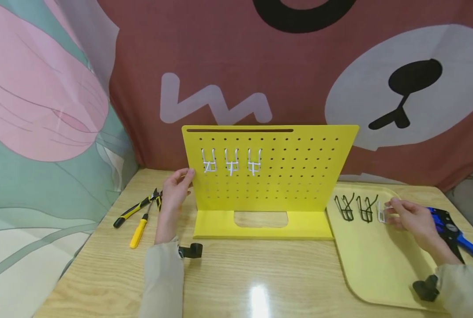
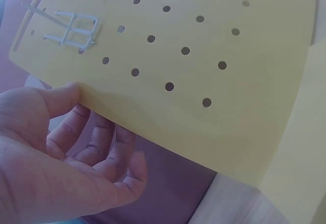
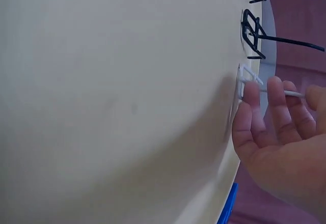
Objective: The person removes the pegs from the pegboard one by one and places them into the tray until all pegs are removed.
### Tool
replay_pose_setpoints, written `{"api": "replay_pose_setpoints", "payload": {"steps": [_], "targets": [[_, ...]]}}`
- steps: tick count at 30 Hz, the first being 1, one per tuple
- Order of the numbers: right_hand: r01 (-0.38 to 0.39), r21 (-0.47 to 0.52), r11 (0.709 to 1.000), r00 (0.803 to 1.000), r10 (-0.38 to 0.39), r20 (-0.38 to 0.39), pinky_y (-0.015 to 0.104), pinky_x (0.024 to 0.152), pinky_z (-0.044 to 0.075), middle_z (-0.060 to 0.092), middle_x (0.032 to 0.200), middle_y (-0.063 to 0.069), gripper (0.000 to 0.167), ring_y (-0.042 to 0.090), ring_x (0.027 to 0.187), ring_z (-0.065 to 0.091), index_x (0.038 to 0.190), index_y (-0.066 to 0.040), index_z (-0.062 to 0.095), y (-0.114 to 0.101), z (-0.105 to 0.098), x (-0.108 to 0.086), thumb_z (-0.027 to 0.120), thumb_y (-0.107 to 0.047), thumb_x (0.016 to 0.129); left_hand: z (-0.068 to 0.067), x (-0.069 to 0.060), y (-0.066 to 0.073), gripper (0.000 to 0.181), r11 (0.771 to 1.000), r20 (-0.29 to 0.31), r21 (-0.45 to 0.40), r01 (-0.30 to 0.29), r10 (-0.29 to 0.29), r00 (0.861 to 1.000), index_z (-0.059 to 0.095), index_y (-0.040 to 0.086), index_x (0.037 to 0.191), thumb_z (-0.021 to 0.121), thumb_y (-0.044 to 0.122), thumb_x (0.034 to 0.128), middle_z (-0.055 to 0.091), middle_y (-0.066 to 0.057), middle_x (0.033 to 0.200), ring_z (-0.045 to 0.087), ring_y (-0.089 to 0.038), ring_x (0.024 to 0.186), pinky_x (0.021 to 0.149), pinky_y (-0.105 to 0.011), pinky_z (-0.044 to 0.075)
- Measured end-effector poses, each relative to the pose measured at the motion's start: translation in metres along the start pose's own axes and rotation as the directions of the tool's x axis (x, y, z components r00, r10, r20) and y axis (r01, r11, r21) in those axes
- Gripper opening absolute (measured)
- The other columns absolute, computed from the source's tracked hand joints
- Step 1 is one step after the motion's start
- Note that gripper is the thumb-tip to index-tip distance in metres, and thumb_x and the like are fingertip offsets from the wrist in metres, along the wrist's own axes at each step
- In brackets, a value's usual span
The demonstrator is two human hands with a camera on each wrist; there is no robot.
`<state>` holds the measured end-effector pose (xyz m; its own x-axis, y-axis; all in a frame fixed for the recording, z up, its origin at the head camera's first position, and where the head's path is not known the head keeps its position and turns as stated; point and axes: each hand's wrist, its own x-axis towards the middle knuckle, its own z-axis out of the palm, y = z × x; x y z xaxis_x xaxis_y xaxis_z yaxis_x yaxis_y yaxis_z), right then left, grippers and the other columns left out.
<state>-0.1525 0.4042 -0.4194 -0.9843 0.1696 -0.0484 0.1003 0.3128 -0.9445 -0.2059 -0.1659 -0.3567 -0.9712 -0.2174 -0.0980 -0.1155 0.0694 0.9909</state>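
Note:
A yellow pegboard stands upright on the table, three white hooks hanging in a row at its upper left. The left hand pinches the board's left edge, thumb on the front and fingers behind, as the left wrist view shows. Over the tray's back right part, the right hand has its thumb and fingers around another white hook, which stands in the tray. Two black hooks stand to the left of it.
Pliers with black and yellow handles and a yellow screwdriver lie left of the board. A blue tool lies at the tray's right. Behind the table hangs a printed cloth.

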Motion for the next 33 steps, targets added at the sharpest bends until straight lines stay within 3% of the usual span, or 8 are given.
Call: {"api": "replay_pose_setpoints", "payload": {"steps": [9,17,21,25,29,33], "targets": [[-0.010,-0.024,1.000,1.000,0.010,-0.017,0.024,0.053,0.052,0.066,0.075,-0.021,0.014,0.004,0.063,0.066,0.087,-0.039,0.061,-0.002,0.003,0.000,0.053,-0.036,0.098,0.001,0.000,-0.001,0.041,1.000,0.004,-0.005,0.002,-0.002,1.000,0.058,0.006,0.126,0.057,0.035,0.0971,0.057,-0.012,0.124,0.055,-0.024,0.107,0.093,-0.042,0.041],[0.093,-0.108,0.990,0.993,-0.100,-0.059,0.022,0.055,0.052,0.066,0.070,-0.016,0.006,0.008,0.059,0.066,0.099,-0.035,0.053,-0.027,0.014,-0.010,0.055,-0.029,0.098,0.000,0.000,-0.001,0.042,1.000,0.010,-0.001,0.001,-0.001,1.000,0.058,0.006,0.126,0.057,0.036,0.0970,0.057,-0.011,0.121,0.054,-0.024,0.107,0.094,-0.043,0.040],[0.181,-0.177,0.967,0.975,-0.200,-0.093,0.018,0.054,0.050,0.065,0.069,-0.016,0.005,0.005,0.058,0.064,0.101,-0.032,0.057,-0.050,0.039,-0.017,0.057,-0.028,0.097,-0.001,0.000,-0.001,0.041,1.000,0.006,-0.005,-0.004,0.004,1.000,0.058,0.005,0.125,0.057,0.035,0.0972,0.058,-0.010,0.119,0.055,-0.023,0.105,0.094,-0.043,0.040],[0.274,-0.184,0.944,0.954,-0.291,-0.073,0.017,0.056,0.051,0.066,0.070,-0.013,0.012,0.003,0.062,0.063,0.106,-0.015,0.064,-0.064,0.074,-0.025,0.058,-0.022,0.097,-0.001,0.000,-0.001,0.040,1.000,0.000,-0.004,-0.002,0.002,1.000,0.058,0.005,0.124,0.057,0.034,0.0972,0.058,-0.010,0.118,0.056,-0.022,0.104,0.093,-0.043,0.041],[0.340,-0.206,0.917,0.940,-0.337,0.052,0.023,0.059,0.053,0.068,0.075,-0.001,0.024,0.009,0.066,0.065,0.107,0.003,0.065,-0.073,0.114,-0.030,0.057,-0.018,0.098,0.000,0.000,-0.001,0.040,1.000,0.003,-0.007,0.001,-0.001,1.000,0.058,0.005,0.125,0.057,0.034,0.0974,0.058,-0.011,0.122,0.055,-0.023,0.106,0.092,-0.042,0.041],[0.379,-0.193,0.905,0.919,-0.344,0.193,0.029,0.063,0.053,0.069,0.084,0.013,0.026,0.017,0.071,0.066,0.107,0.005,0.065,-0.086,0.149,-0.033,0.057,-0.018,0.098,0.000,-0.001,-0.001,0.040,1.000,0.003,-0.010,0.003,-0.003,1.000,0.058,0.005,0.126,0.056,0.033,0.0976,0.057,-0.012,0.124,0.055,-0.025,0.108,0.092,-0.041,0.041]]}}
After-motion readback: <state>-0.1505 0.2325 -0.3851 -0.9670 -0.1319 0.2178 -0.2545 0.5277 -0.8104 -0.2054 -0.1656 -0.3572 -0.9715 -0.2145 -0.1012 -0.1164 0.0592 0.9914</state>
